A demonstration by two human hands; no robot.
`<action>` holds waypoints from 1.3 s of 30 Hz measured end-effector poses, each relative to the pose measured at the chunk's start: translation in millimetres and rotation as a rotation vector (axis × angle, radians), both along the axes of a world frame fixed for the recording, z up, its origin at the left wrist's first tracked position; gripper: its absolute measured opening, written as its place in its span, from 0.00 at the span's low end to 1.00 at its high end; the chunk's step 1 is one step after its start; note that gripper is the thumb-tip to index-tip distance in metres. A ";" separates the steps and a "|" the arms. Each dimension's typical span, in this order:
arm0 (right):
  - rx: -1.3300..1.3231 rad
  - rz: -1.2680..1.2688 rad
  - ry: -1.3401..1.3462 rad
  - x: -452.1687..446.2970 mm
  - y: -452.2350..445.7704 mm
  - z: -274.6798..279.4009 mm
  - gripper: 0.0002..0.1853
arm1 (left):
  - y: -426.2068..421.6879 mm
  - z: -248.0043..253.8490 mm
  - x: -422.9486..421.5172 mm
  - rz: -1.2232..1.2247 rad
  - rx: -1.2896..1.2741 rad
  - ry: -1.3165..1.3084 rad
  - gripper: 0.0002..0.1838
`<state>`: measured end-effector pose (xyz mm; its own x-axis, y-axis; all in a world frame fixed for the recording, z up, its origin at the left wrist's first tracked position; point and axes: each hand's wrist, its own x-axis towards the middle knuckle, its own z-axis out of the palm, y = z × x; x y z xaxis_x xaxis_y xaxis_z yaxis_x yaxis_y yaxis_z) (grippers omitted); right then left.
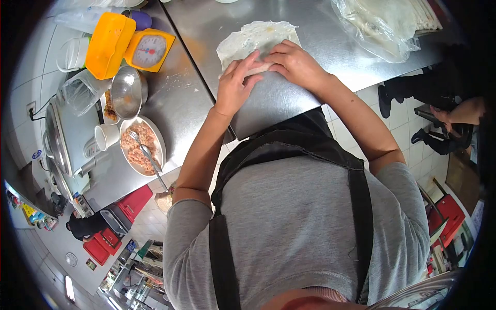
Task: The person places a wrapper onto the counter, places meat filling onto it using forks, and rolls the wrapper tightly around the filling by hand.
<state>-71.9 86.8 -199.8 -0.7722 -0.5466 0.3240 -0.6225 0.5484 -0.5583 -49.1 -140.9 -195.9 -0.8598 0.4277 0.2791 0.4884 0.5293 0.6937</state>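
Observation:
A thin, pale dough wrapper (256, 37) lies spread on the steel table, its near edge folded up into a roll. My left hand (238, 85) grips the left part of this roll, fingers over the top and thumb at the near side. On the right part, my right hand (295, 63) has its fingers curled over the fold. What lies inside the roll is hidden under my fingers. To the left, an oval white bowl (159, 135) holds pinkish minced filling (135, 150), with a metal spoon or fork (147, 152) resting in it.
Left of the table seam stand a yellow scale (166, 50), a yellow container (107, 44), a steel bowl (129, 93) and a white cup (107, 137). A plastic bag of stacked wrappers (380, 26) lies at the upper right. People sit or stand beyond both sides.

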 end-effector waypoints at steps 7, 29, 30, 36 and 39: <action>-0.083 -0.004 0.110 2.7 -3.3 4.7 0.17 | -1.2 10.0 -15.0 0.049 0.139 -0.360 0.42; 0.061 -0.005 0.288 -6.4 -11.1 -5.1 0.19 | -24.7 7.9 -42.3 0.046 0.280 -0.625 0.45; 0.061 -0.004 0.285 -8.6 -11.3 -7.4 0.19 | -25.5 5.5 -43.6 0.038 0.324 -0.623 0.44; 0.095 0.001 0.199 -18.1 -10.0 -8.4 0.18 | -38.0 8.0 -39.1 0.122 0.144 -0.489 0.43; 0.126 0.018 0.140 -24.2 -10.6 -8.8 0.17 | -44.4 5.6 -45.0 0.149 0.223 -0.609 0.40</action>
